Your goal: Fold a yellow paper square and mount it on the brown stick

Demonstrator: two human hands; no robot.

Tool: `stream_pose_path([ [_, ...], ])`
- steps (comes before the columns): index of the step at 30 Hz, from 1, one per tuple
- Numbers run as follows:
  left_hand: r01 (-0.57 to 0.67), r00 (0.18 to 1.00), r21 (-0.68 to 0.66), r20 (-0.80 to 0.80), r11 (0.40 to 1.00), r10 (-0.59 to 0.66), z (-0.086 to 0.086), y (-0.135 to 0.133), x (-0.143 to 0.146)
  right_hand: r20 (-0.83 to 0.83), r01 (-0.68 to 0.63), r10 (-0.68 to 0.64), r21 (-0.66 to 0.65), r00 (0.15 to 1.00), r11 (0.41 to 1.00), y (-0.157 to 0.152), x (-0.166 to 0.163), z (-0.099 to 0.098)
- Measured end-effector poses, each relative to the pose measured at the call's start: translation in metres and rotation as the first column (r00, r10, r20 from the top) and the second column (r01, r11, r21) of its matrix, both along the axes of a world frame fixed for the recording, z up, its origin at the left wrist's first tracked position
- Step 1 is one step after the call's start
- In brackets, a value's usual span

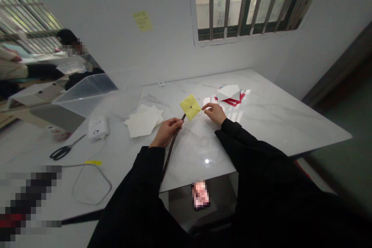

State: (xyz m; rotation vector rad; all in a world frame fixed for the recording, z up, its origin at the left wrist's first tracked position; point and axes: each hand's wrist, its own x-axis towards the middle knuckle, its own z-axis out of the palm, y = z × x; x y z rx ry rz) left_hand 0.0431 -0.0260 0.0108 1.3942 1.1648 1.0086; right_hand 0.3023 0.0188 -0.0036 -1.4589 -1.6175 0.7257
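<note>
Left hand (166, 131): grip closed around a thin dark brown stick (172, 147), above the white marble desk (261, 120).
Right hand (214, 111): fingertips pinching one corner of a yellow folded-paper square (190, 106).
Yellow square: pinned at the stick's top end, held above the desk between both hands.
Surroundings: white paper sheets (143, 122) lie left; red and white paper pile (231, 95) lies behind the right hand; black-handled scissors (62, 151) far left.

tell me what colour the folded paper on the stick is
Yellow; the folded paper atop the stick shows best in the head view.
</note>
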Motion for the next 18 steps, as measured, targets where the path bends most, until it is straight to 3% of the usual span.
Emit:
stream_pose_path([
  [6,0.009,0.999,0.039,-0.047,0.999,-0.007,-0.0018,0.0022,-0.0013,0.024,0.001,-0.002,0.024,1.0,1.0,-0.0007,0.0001,-0.0018],
  [11,0.024,0.998,0.035,-0.057,0.999,-0.022,-0.001,0.0013,-0.0009,0.068,-0.102,0.102,-0.006,0.992,0.995,-0.0053,-0.0039,-0.0001],
  [16,0.008,0.999,0.036,-0.039,0.999,-0.006,-0.0016,0.0013,-0.0011,0.033,0.012,-0.013,0.023,0.999,1.0,-0.007,-0.0032,0.003],
  [18,0.003,1.0,0.033,-0.029,0.999,-0.002,-0.0018,0.0014,-0.001,0.093,-0.068,0.068,-0.006,0.993,0.998,-0.0065,-0.0013,0.0051],
])
